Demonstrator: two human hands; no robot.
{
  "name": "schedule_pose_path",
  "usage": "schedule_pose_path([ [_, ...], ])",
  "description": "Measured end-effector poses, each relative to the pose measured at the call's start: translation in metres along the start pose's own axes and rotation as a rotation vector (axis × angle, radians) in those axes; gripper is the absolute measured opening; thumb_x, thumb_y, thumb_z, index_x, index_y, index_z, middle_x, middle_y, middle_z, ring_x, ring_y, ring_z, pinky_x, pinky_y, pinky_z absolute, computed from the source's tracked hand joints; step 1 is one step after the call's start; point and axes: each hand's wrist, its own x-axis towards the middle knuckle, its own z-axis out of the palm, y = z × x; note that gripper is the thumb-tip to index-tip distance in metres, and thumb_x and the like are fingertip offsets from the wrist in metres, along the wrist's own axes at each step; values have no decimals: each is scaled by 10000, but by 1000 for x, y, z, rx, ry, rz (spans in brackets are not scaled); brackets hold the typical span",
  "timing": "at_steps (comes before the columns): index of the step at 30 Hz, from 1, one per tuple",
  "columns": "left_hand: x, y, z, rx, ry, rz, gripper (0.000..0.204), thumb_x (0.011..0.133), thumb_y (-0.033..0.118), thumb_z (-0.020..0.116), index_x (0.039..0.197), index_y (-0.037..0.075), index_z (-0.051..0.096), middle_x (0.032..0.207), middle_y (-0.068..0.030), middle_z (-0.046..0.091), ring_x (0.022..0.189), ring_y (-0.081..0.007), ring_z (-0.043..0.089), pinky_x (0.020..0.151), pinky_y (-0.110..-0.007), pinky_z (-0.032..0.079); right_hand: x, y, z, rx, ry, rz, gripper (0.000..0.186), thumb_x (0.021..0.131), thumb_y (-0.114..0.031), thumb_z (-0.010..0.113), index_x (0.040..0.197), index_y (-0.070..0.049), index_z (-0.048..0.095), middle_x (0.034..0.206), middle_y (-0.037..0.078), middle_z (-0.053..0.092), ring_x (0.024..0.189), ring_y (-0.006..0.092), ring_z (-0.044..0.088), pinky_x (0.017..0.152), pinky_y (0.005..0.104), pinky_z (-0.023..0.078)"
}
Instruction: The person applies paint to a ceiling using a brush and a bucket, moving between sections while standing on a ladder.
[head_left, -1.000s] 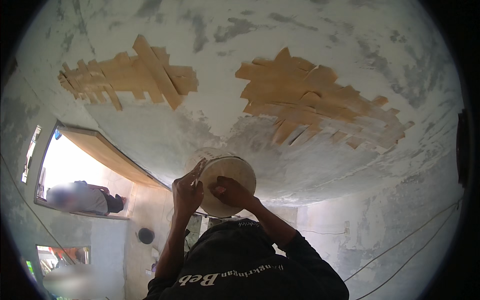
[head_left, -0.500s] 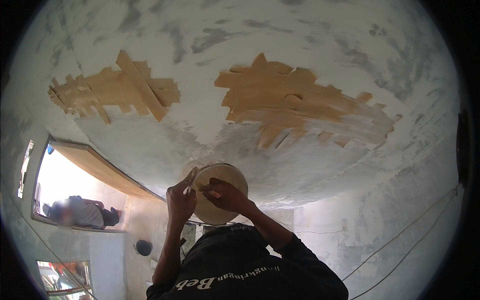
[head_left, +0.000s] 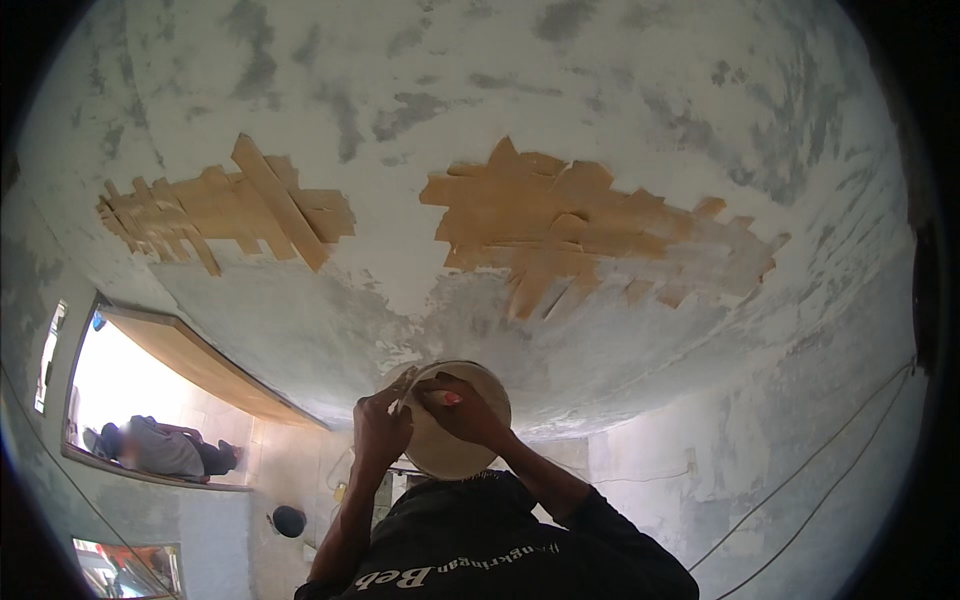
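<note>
My left grip (head_left: pixel 384 430) at rim of round pale bucket (head_left: pixel 455 458), right grip (head_left: pixel 464 410) curled over it; can't tell if clamped. Jagged brown strips (head_left: pixel 560 205), mottled wall (head_left: pixel 290 340).

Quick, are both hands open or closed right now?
Left hand: bent at the pale bucket's edge; open or holding something, I can't tell.
Right hand: closed, at the bucket's mouth; can't see what's in its grip.
</note>
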Motion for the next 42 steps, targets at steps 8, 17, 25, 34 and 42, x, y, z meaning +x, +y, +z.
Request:
schedule_pose_path([
  [8, -1, -15, 13, -50, 30, -56, 452, 697, -1, 543, 1129, 11, 676, 763, -264, 656, 597, -362, 649, 593, -414, 506, -10, 11, 20, 942, 292, 505, 304, 927, -153, 606, 1184, 8, 587, 1087, 103, 651, 1011, 190, 647, 925, 311, 538],
  [17, 3, 1, 19, -21, 69, -14, 372, 694, 11, 560, 1040, -14, 692, 683, -260, 634, 604, -399, 638, 577, -427, 498, -13, 11, 33, 1095, 406, 454, 262, 926, -155, 622, 1153, -24, 625, 1033, 71, 669, 949, 149, 653, 857, 294, 558],
  [25, 9, -7, -8, -175, 90, -236, 495, 721, -46, 497, 1201, -43, 615, 1142, -241, 658, 997, -288, 684, 851, -364, 531, -19, -11, -25, 811, 285, 215, 249, 943, -121, 588, 1145, 17, 631, 1058, 83, 655, 947, 145, 629, 860, 318, 560],
  [34, 21, -24, -18, -363, 69, -250, 554, 684, -42, 467, 1215, -6, 622, 1118, -214, 679, 1089, -281, 647, 931, -357, 486, 51, -120, -141, -553, -72, -551, 138, 872, -109, 637, 971, -32, 695, 917, 112, 598, 870, 249, 609, 774, 360, 501],
  [42, 14, -21, -14, -383, 101, -239, 552, 672, -20, 487, 1206, -2, 628, 1143, -215, 665, 1123, -294, 631, 958, -353, 474, 102, -159, -195, -991, -152, -474, 208, 854, -121, 651, 1057, -123, 695, 899, 64, 552, 856, 239, 591, 770, 372, 513],
])
